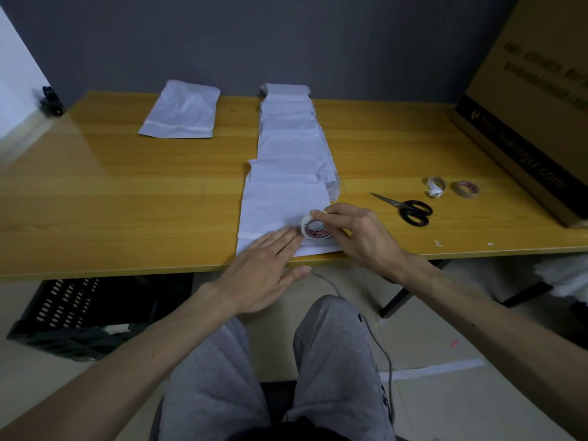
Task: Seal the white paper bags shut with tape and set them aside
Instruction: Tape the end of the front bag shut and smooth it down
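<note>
Two hands work at the near edge of the worktop (127,202). The left hand (264,268) lies flat, fingers straight and together, pressing on the near end of the closest white paper bag (276,202). That bag lies at 6 o'clock on the worktop, its near edge close to the rim. The right hand (359,237) is curled round a white tape roll (315,229), pinching it between thumb and fingers. The roll stands on edge on the bag, just beside the left fingertips. A pale strip (254,234) runs across the bag from the roll toward 9 o'clock.

From this bag a row of more bags (289,128) overlaps away toward 12 o'clock, up to the far edge. One separate bag (183,111), with a pale band across its near end, lies at 11 o'clock, well apart from the row.

At 3 o'clock from the held roll lie black-handled scissors (410,210), blades pointing to 10 o'clock. Beyond them a cardboard core (435,187) and a brown tape roll (467,188) sit side by side. A large cardboard box (541,106) stands at 2 o'clock. A black crate (73,316) sits on the floor at 8 o'clock.
</note>
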